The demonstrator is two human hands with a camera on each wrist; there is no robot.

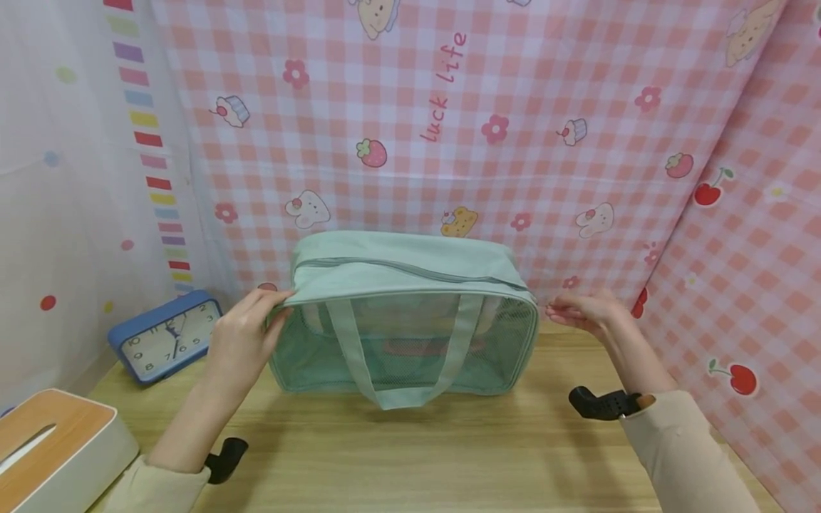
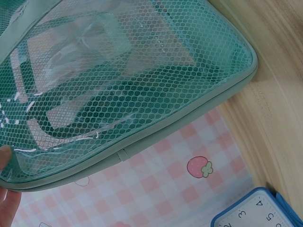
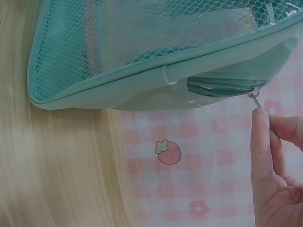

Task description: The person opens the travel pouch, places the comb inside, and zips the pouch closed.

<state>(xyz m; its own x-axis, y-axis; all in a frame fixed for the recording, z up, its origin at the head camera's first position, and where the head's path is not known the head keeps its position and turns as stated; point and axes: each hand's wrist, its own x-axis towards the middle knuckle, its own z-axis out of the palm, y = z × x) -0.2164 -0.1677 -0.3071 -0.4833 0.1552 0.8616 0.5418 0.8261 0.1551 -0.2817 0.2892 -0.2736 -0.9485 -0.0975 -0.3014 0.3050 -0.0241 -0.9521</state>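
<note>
A mint green bag (image 1: 410, 246) with mesh sides stands upright on the table, its strap handle (image 1: 400, 399) hanging down the front. Along its top runs a grey zipper (image 1: 417, 271). At the bag's upper left corner, my left hand (image 1: 240, 338) pinches the edge between thumb and fingers. On the opposite side, my right hand (image 1: 586, 312) is beside the upper right end; in the right wrist view its thumb and finger pinch the metal zipper pull (image 3: 255, 99), which sits low on the side panel. Items show dimly through the mesh.
A blue clock (image 1: 168, 335) stands left of the bag. A tissue box (image 1: 64, 442) with a wood-look top sits at the near left. Behind the bag hangs a pink checked cloth (image 1: 410, 171), and another covers the right side. The wooden table (image 1: 398, 463) extends in front.
</note>
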